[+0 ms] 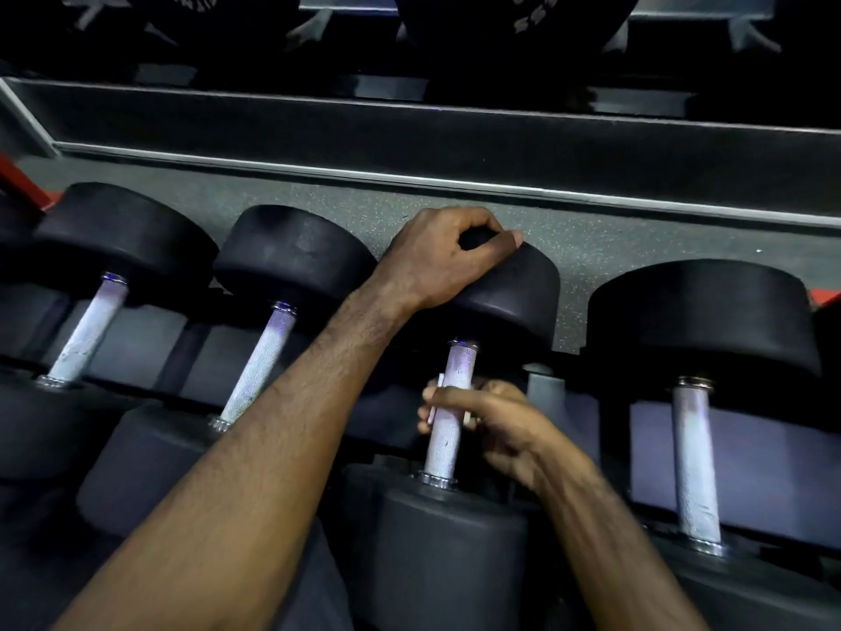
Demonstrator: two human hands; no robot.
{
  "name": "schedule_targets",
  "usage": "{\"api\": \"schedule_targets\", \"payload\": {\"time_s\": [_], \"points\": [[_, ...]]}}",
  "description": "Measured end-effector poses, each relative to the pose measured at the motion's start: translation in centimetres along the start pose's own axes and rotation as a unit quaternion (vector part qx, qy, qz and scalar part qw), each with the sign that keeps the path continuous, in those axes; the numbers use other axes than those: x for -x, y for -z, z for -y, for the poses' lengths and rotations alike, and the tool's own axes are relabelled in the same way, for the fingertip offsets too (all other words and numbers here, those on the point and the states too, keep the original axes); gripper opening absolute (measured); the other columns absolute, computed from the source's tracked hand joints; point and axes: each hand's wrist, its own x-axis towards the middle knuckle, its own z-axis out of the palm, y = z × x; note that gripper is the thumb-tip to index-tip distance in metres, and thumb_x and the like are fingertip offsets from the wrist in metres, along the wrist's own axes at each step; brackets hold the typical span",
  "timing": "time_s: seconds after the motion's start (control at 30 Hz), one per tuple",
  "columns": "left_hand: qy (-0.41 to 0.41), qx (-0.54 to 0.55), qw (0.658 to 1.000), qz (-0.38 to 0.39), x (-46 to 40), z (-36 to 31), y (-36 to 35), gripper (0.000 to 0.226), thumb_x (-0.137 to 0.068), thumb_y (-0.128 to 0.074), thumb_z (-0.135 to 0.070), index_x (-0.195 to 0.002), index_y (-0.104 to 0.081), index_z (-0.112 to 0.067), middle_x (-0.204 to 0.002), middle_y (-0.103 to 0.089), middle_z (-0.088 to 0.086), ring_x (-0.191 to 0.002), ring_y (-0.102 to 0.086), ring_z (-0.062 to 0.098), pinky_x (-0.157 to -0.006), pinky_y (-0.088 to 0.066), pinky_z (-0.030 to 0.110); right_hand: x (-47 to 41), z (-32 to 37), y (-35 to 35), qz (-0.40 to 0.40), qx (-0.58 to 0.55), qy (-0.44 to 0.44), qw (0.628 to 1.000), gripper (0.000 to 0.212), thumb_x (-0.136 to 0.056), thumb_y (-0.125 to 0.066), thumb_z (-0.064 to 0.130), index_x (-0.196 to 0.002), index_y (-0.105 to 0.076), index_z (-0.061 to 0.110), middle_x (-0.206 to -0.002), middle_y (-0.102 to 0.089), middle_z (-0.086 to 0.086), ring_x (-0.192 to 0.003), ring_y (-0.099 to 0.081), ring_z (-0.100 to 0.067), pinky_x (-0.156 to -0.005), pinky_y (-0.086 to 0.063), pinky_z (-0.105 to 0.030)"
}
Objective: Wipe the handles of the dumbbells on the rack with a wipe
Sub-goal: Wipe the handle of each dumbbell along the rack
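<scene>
Several black dumbbells lie side by side on the rack, their knurled silver handles pointing away from me. My left hand (448, 257) rests on the far head (509, 298) of the third dumbbell and grips its top edge. My right hand (491, 425) reaches under that dumbbell's handle (448, 416) from the right, fingers curled around it. A thin white wipe (438, 391) shows between my fingers and the handle, mostly hidden. The neighbouring handles, one to the left (259, 364) and one to the right (694, 462), are untouched.
A dark rack rail (409, 143) with a pale edge runs across behind the dumbbells, with speckled grey floor (591, 239) below it. More dark weights sit on an upper tier (523, 20). A red frame part (18, 175) shows at far left.
</scene>
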Motion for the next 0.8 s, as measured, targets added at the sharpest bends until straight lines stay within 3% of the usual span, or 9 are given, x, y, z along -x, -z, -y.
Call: {"api": "schedule_targets", "payload": {"time_s": [0.07,0.17,0.23,0.33,0.43,0.5,0.67,0.8], "points": [[0.001,0.001,1.0,0.0,0.0,0.1,0.0,0.037,-0.094,-0.061,-0.067,-0.097,-0.08,-0.036,-0.095,-0.077,-0.021,-0.096,-0.071,0.004,-0.091,-0.059,0.04,0.6,-0.1,0.4,0.0,0.047,-0.006,0.999,0.015,-0.086,-0.081,0.011,-0.097,-0.073,0.004,-0.091,-0.073,-0.024,-0.084,-0.068,-0.034,-0.085,-0.056,-0.043],[0.001,0.001,1.0,0.002,-0.1,0.1,0.0,0.037,-0.093,-0.06,-0.07,-0.097,-0.079,-0.038,-0.095,-0.077,-0.021,-0.096,-0.072,0.005,-0.091,-0.059,0.041,2.8,-1.6,1.4,0.041,0.157,-0.031,0.986,0.02,-0.085,-0.085,0.022,-0.096,-0.079,0.007,-0.098,-0.075,-0.02,-0.085,-0.06,-0.027,-0.071,-0.046,-0.028],[0.0,-0.002,1.0,0.0,-0.1,0.2,0.0,0.038,-0.093,-0.06,-0.07,-0.097,-0.079,-0.038,-0.096,-0.077,-0.022,-0.097,-0.072,0.004,-0.092,-0.059,0.04,3.4,-1.7,2.0,0.026,0.159,-0.008,0.987,0.016,-0.089,-0.074,0.005,-0.104,-0.078,0.002,-0.1,-0.077,-0.021,-0.084,-0.064,-0.023,-0.07,-0.049,-0.026],[-0.002,-0.002,1.0,-0.003,-0.1,0.1,-0.1,0.04,-0.092,-0.06,-0.07,-0.097,-0.08,-0.037,-0.096,-0.077,-0.021,-0.097,-0.072,0.004,-0.091,-0.058,0.04,3.6,-0.3,2.4,-0.03,0.138,0.071,0.987,0.035,-0.094,-0.053,-0.009,-0.103,-0.081,0.01,-0.091,-0.079,-0.013,-0.074,-0.066,-0.015,-0.061,-0.049,-0.019],[-0.005,-0.003,1.0,-0.003,-0.1,0.2,-0.1,0.039,-0.093,-0.06,-0.069,-0.097,-0.08,-0.036,-0.094,-0.077,-0.021,-0.094,-0.072,0.004,-0.09,-0.059,0.04,3.9,-0.4,2.2,-0.067,0.183,0.126,0.973,0.027,-0.094,-0.069,0.006,-0.095,-0.082,0.03,-0.089,-0.079,-0.006,-0.077,-0.063,-0.022,-0.067,-0.047,-0.029],[-0.006,-0.003,1.0,-0.002,-0.1,0.2,0.0,0.04,-0.094,-0.06,-0.069,-0.097,-0.08,-0.034,-0.093,-0.078,-0.02,-0.094,-0.072,0.004,-0.089,-0.059,0.04,4.5,-1.5,2.1,-0.097,0.234,0.128,0.959,0.012,-0.081,-0.085,0.026,-0.091,-0.079,0.03,-0.082,-0.079,-0.006,-0.074,-0.065,-0.02,-0.069,-0.049,-0.034],[-0.005,-0.008,1.0,-0.003,-0.3,0.3,-0.3,0.041,-0.093,-0.059,-0.071,-0.095,-0.079,-0.036,-0.091,-0.078,-0.016,-0.092,-0.073,0.009,-0.088,-0.059,0.043,3.8,-1.0,0.8,-0.226,0.371,0.178,0.883,0.032,-0.073,-0.09,0.043,-0.076,-0.069,0.02,-0.064,-0.072,0.011,-0.053,-0.063,-0.001,-0.052,-0.047,-0.02],[-0.005,-0.016,1.0,-0.007,-0.2,0.2,-0.2,0.041,-0.093,-0.059,-0.07,-0.097,-0.08,-0.035,-0.091,-0.078,-0.016,-0.091,-0.073,0.008,-0.087,-0.058,0.041,3.2,-0.9,0.7,-0.251,0.394,0.217,0.857,0.039,-0.072,-0.089,0.043,-0.08,-0.057,0.021,-0.062,-0.067,0.007,-0.053,-0.058,-0.006,-0.057,-0.047,-0.031]]}}
